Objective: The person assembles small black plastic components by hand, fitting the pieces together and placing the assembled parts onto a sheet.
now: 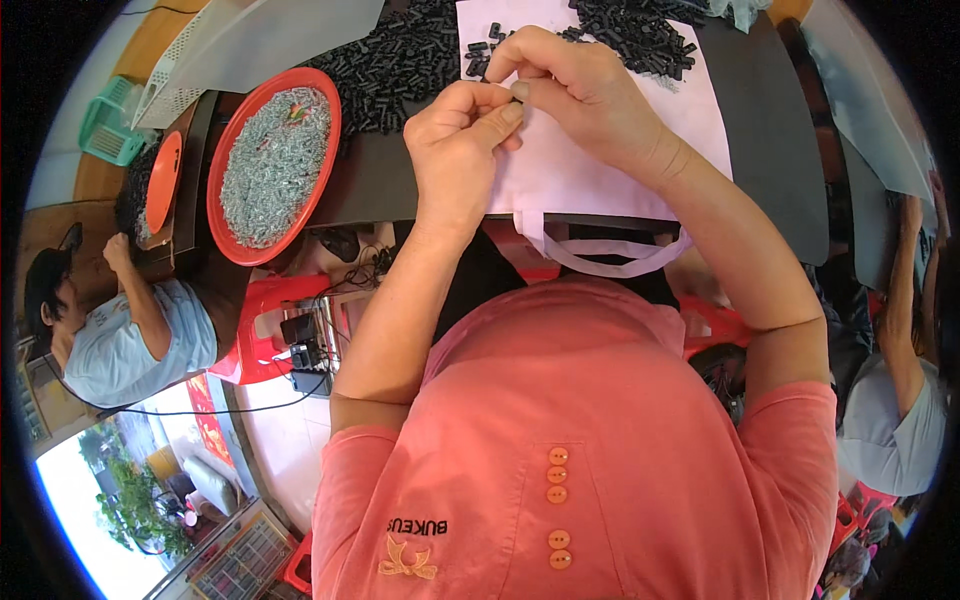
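My left hand (455, 130) and my right hand (585, 88) meet over a pale pink cloth bag (610, 185) on the table. Both are closed, with thumbs and fingertips pinched around a small black piece (517, 99) that is mostly hidden by the fingers. Just beyond my hands, a few loose black plastic pieces (478, 58) lie on the cloth. A heap of similar black pieces (650, 45) sits at its far right, and a larger pile (385, 75) spreads over the table to the left.
A red basin (334, 135) full of small silvery pieces stands at the left. The bag's handle loop (620, 268) hangs over the near edge of the dark table (780, 150). One co-worker (140, 330) sits at the left, another (895, 420) at the right.
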A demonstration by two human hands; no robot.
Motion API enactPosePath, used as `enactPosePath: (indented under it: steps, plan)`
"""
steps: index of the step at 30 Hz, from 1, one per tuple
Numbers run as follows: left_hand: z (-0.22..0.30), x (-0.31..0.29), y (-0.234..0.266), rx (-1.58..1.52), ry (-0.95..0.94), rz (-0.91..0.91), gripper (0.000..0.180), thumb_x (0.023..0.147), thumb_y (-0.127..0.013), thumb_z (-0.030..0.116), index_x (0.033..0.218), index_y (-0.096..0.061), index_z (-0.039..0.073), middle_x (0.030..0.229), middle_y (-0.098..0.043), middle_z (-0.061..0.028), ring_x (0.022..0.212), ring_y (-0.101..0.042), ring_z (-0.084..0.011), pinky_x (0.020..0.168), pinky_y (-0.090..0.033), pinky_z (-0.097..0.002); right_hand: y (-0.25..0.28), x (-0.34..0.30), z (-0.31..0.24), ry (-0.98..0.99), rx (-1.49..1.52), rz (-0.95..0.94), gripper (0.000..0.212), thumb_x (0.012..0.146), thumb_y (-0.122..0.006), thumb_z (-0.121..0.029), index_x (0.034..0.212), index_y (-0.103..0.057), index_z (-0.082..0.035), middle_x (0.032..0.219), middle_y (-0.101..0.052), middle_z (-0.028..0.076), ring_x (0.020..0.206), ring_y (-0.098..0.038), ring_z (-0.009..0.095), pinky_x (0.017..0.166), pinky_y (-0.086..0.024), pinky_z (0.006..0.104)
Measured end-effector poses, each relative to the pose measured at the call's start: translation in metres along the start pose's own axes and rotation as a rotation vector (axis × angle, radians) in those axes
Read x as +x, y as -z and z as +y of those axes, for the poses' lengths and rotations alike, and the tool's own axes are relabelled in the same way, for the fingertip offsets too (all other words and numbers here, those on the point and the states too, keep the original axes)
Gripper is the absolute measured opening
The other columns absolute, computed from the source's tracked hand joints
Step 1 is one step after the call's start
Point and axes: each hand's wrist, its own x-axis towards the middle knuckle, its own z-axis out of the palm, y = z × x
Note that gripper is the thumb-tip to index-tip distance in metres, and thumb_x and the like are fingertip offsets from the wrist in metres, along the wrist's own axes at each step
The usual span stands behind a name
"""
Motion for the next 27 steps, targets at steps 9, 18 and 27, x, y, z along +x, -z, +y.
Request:
enactPosePath:
  steps: [9,18,27]
  plan:
    - [0.002,-0.001,0.0,-0.109,0.096,0.004,0.004,0.084,-0.064,-0.003,0.088,-0.065,-0.005,0.073,-0.064,-0.0071,0.057,-0.057,-0.0087,0.043,-0.037,-0.0196,-0.006,-0.005,0.004,0.136,-0.055,0.079,0.013,0.078,-0.061,-0.011,0.092,-0.061,-0.012,0.071,-0.063,0.008,0.066,-0.064,0.026,0.06,-0.052,0.0366]
    - [0.001,-0.001,0.001,-0.061,0.074,0.019,0.003,0.086,-0.063,-0.001,0.086,-0.064,-0.004,0.072,-0.064,-0.0097,0.055,-0.058,-0.0122,0.044,-0.037,-0.0206,-0.005,-0.006,-0.001,0.173,-0.181,0.01,0.014,0.079,-0.06,-0.016,0.093,-0.061,-0.013,0.079,-0.066,0.008,0.079,-0.066,0.029,0.063,-0.052,0.0389]
    - [0.001,0.002,0.006,-0.241,0.103,0.026,0.006,0.086,-0.062,-0.002,0.089,-0.063,-0.006,0.073,-0.064,-0.0107,0.056,-0.058,-0.0121,0.044,-0.039,-0.0205,-0.001,-0.004,-0.004,-0.018,0.112,0.055,0.02,0.079,-0.062,-0.008,0.099,-0.062,-0.011,0.075,-0.063,0.008,0.067,-0.065,0.025,0.059,-0.05,0.0348]
